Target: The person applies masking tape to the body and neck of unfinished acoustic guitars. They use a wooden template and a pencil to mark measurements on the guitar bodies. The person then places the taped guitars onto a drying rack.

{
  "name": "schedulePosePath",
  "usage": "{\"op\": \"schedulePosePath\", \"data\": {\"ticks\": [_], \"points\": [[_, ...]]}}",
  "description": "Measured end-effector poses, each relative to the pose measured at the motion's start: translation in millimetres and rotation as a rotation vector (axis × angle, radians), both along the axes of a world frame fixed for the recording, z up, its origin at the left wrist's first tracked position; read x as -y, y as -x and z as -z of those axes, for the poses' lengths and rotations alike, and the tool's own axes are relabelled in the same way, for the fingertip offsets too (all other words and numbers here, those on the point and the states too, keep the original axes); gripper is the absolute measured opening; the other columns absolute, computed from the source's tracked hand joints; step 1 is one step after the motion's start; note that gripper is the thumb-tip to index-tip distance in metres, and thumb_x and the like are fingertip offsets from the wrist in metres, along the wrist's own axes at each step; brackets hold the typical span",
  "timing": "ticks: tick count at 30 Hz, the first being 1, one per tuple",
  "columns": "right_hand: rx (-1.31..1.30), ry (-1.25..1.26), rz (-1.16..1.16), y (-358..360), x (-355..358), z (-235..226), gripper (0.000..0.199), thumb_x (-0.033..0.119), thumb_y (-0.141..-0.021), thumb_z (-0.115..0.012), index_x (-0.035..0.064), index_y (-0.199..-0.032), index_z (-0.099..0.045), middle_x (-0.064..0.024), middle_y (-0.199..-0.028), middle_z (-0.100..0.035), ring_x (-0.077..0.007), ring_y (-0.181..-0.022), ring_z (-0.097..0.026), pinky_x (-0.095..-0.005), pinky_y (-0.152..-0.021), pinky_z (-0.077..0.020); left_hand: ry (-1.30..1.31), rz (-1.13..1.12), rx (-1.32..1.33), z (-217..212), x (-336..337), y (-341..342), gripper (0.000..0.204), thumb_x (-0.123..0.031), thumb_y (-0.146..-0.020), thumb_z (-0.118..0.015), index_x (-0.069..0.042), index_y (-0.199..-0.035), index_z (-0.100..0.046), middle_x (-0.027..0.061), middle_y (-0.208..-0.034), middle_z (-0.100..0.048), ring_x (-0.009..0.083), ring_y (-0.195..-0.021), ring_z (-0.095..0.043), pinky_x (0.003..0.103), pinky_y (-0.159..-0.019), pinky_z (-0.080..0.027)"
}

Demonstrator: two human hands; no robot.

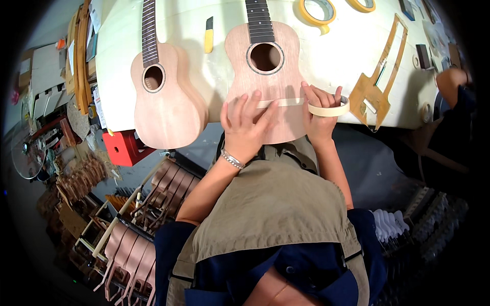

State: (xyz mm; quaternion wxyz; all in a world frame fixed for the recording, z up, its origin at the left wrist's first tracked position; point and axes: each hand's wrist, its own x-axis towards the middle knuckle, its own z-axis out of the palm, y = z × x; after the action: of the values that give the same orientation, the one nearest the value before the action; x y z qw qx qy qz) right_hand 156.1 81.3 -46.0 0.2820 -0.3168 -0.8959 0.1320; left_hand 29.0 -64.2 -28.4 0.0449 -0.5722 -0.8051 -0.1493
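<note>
The hands meet at the near ukulele in the head view: the left hand (244,125) lies with fingers spread on its front, gripping nothing, while the right hand (319,124) is half curled at its right edge, fingers through a cream roll (329,110). That ukulele (263,84) lies face up, its lower end at the tabletop (347,66) edge. As for progress, one pale strip (286,102) already spans the front below the sound hole; whether it is fully pressed down or parted from the roll, I cannot tell. The second ukulele (168,115), to the left, shows no strip, and neither has a bridge or strings. No writing is legible on ukuleles or roll; the papers (99,108) at left seem printed, too small to read.
</note>
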Motion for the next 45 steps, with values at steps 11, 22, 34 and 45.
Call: {"op": "schedulePosePath", "data": {"ticks": [11,22,34,45], "points": [[-0.042,0.046,0.011,-0.9,0.8,-0.9,0.043,-0.001,-0.069,-0.063,0.0176,-0.108,-0.063,0.0001,-0.096,-0.06,-0.0192,-0.089,-0.059,-0.0527,-0.105,-0.0269,0.103,-0.453,0.213,38.8,-78.3,143.2,0.032,-0.027,-0.088,-0.056,-0.006,-0.111,-0.058,0.0198,-0.112,-0.052,0.0377,-0.101,-0.052,0.041,-0.086,-0.043],[-0.087,0.059,0.036,-1.5,-3.1,0.0,0.032,0.002,-0.069,-0.065,0.0164,-0.098,-0.065,0.002,-0.093,-0.061,-0.0168,-0.084,-0.059,-0.0492,-0.105,-0.0281,-0.206,-0.344,0.978,-12.8,-59.2,121.7,0.026,-0.007,-0.076,-0.07,-0.003,-0.099,-0.061,0.0032,-0.071,-0.062,0.0089,-0.062,-0.058,0.023,-0.056,-0.046],[-0.146,0.085,0.009,-2.3,-4.5,2.1,0.031,0.002,-0.066,-0.066,0.0161,-0.094,-0.065,0.0021,-0.091,-0.061,-0.0179,-0.086,-0.059,-0.0493,-0.104,-0.0296,0.37,-0.237,1.393,-22.2,-56.8,17.1,0.016,-0.014,-0.087,-0.06,0.0,-0.086,-0.051,0.0066,-0.07,-0.063,0.0124,-0.059,-0.066,0.02,-0.047,-0.05],[-0.517,0.37,-0.613,36.5,66.1,-42.7,0.03,-0.002,-0.079,-0.058,0.0094,-0.108,-0.059,-0.0062,-0.118,-0.06,-0.0252,-0.116,-0.054,-0.0454,-0.111,-0.0211,-0.023,-0.084,1.382,-18.1,-25.2,68.7,0.013,-0.012,-0.083,-0.06,-0.002,-0.09,-0.057,0.0071,-0.075,-0.062,0.0107,-0.068,-0.059,0.026,-0.06,-0.048]]}}
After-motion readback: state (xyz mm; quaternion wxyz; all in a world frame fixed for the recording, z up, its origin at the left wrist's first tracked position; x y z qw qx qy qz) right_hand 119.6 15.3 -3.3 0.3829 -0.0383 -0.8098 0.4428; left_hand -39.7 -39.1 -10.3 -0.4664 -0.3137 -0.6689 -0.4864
